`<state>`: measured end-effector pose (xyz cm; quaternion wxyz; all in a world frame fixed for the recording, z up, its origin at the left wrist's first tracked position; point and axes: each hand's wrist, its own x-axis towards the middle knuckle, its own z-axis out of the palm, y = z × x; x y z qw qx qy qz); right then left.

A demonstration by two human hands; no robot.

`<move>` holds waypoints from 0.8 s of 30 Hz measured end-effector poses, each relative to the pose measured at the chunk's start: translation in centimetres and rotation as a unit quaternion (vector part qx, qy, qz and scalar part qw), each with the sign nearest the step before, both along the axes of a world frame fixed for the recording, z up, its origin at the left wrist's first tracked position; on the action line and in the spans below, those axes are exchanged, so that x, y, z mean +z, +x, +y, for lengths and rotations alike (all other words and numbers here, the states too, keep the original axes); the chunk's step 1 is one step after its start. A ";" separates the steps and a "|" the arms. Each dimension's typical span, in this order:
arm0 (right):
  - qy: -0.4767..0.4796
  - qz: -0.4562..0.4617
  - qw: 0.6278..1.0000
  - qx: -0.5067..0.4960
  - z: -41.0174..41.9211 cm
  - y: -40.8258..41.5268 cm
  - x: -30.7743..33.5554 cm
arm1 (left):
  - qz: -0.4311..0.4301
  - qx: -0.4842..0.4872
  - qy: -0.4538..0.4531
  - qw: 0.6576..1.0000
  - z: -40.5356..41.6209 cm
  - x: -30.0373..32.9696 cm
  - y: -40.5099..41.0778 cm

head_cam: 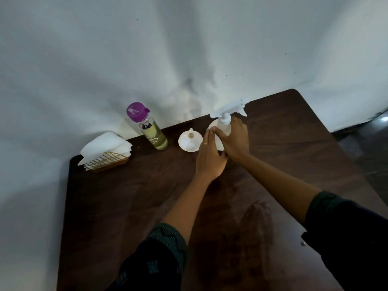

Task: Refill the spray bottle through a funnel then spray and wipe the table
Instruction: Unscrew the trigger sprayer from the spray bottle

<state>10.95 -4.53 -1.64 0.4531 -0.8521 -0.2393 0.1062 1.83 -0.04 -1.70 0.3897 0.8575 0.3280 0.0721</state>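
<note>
A white spray bottle with its trigger head on stands near the far edge of the dark wooden table. My right hand wraps round the bottle's body from the right. My left hand lies against the bottle's left side with fingers fairly straight, a ring on one finger. Most of the bottle's body is hidden by both hands. A white funnel sits upside down on the table just left of the bottle. Further left stands a clear bottle of yellowish liquid with a purple cap.
A gold wire holder with white paper napkins sits at the far left corner. A white wall runs behind the table. The floor shows past the table's right edge.
</note>
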 end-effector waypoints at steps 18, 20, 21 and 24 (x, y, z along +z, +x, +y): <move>-0.034 0.112 0.961 0.251 -12.5 -25.9 0.4 | 0.008 0.140 -0.077 0.987 -14.4 0.5 -29.1; -0.017 0.118 0.958 0.260 -13.2 -26.8 0.3 | 0.015 0.161 -0.080 0.984 -15.0 0.2 -30.2; -0.019 0.118 0.957 0.265 -13.3 -27.2 0.2 | 0.018 0.165 -0.083 0.983 -15.3 0.1 -30.7; -0.019 0.140 0.952 0.270 -13.4 -27.7 0.1 | 0.025 0.160 -0.083 0.983 -15.3 -0.2 -31.3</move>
